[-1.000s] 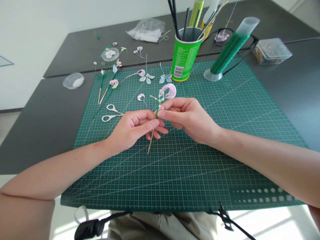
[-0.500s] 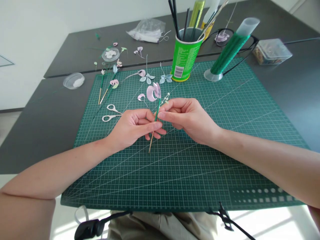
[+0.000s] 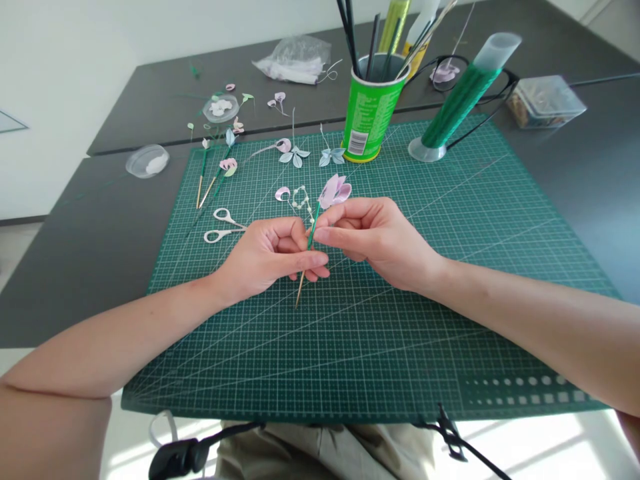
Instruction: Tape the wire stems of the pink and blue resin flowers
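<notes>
Between my two hands, above the cutting mat [image 3: 380, 347], is an artificial flower [image 3: 334, 191] with pale purple petals on a green-wrapped stick. A sprig of small whitish beads [image 3: 301, 198] stands out to the left of its stem. My left hand [image 3: 273, 257] is closed on the stick, thumb across the front, and the bare wooden end pokes out below. My right hand [image 3: 373, 237] pinches the green part of the stem just under the petals. Whether the right fingers also hold a thread or tape is too small to tell. White-handled scissors [image 3: 225, 227] lie beside my left hand.
A green can [image 3: 373, 117] of sticks stands at the mat's back edge. Right of it are a green-wrapped tube [image 3: 460, 100] and a clear box [image 3: 545, 103]. Loose petals, blue leaf clusters [image 3: 294, 157], finished stems [image 3: 215, 183] and small clear dishes [image 3: 147, 162] lie at the back left.
The flower has turned about its stem: the petals swung left, then right, and the bead sprig is now on the left. Both hands stay nearly in place, with the left fingers curling slightly more.
</notes>
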Action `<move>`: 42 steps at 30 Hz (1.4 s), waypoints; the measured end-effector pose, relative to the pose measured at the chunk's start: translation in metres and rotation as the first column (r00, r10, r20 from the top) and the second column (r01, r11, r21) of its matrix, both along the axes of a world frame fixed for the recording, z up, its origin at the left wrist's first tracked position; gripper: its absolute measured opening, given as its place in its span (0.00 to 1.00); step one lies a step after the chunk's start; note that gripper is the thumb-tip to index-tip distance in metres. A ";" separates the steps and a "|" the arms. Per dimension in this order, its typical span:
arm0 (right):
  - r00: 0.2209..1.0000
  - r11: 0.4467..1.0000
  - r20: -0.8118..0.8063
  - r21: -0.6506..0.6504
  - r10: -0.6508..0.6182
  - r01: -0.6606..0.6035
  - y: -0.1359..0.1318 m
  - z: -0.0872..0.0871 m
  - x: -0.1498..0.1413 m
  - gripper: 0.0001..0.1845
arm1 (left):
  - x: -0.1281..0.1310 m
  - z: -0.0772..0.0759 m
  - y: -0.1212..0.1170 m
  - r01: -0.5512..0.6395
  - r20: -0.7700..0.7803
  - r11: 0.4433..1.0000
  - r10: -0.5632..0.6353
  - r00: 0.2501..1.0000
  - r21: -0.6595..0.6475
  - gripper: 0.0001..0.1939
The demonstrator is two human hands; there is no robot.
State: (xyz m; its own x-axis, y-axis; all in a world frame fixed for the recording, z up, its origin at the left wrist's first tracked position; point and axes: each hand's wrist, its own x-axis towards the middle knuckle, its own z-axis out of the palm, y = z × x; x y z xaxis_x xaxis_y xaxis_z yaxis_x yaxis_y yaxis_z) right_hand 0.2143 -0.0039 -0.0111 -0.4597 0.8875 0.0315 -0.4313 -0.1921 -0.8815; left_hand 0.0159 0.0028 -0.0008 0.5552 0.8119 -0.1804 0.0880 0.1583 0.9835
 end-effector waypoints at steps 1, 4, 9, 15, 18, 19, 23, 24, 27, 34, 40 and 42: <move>1.000 1.000 -0.003 0.000 0.000 0.000 0.000 0.000 0.000 0.12 | 0.000 0.000 0.000 0.002 -0.008 1.000 -0.002 1.000 0.001 0.26; 1.000 1.000 -0.010 0.003 0.010 -0.010 -0.001 0.000 0.000 0.13 | 0.001 0.000 -0.001 0.006 -0.010 1.000 -0.006 1.000 -0.006 0.27; 1.000 1.000 -0.001 0.014 0.016 -0.016 -0.001 0.001 0.000 0.13 | 0.001 0.000 -0.001 0.011 0.034 0.999 -0.010 0.999 -0.031 0.29; 0.999 1.000 -0.027 0.006 0.021 -0.021 -0.002 0.001 -0.002 0.15 | 0.001 -0.002 -0.001 0.013 0.050 0.999 -0.012 0.999 -0.033 0.30; 0.999 0.999 -0.033 -0.014 0.040 -0.040 -0.003 0.002 -0.002 0.16 | 0.000 -0.003 -0.003 0.006 0.047 1.000 -0.005 0.999 -0.016 0.30; 0.998 0.999 -0.037 -0.021 0.048 -0.048 -0.004 0.002 -0.002 0.16 | 0.000 -0.003 -0.003 0.005 0.050 1.000 -0.005 0.999 -0.012 0.30; 0.997 0.998 -0.049 -0.038 0.053 -0.055 -0.008 0.006 -0.003 0.15 | -0.001 -0.001 -0.005 0.012 0.054 1.000 -0.013 0.998 0.016 0.29; 0.998 0.998 -0.042 -0.038 0.053 -0.054 -0.008 0.006 -0.003 0.14 | -0.001 -0.001 -0.005 0.013 0.046 0.999 -0.014 0.999 0.032 0.29; 0.998 0.998 -0.015 -0.024 0.054 -0.054 -0.008 0.006 -0.003 0.13 | -0.001 -0.003 -0.004 0.024 0.036 0.996 -0.027 0.999 0.082 0.29; 0.994 0.996 0.066 0.016 -0.085 0.084 -0.002 0.003 0.000 0.12 | -0.008 -0.010 0.002 0.029 0.093 0.996 -0.037 0.995 0.087 0.20; 0.989 0.994 0.096 0.006 -0.112 0.112 -0.003 0.003 0.001 0.12 | -0.007 -0.009 0.003 -0.004 0.082 0.999 0.000 0.997 0.050 0.19; 0.991 0.995 0.088 0.003 -0.101 0.101 -0.003 0.002 0.001 0.12 | -0.005 -0.008 0.003 -0.005 0.072 0.999 0.002 0.997 0.048 0.20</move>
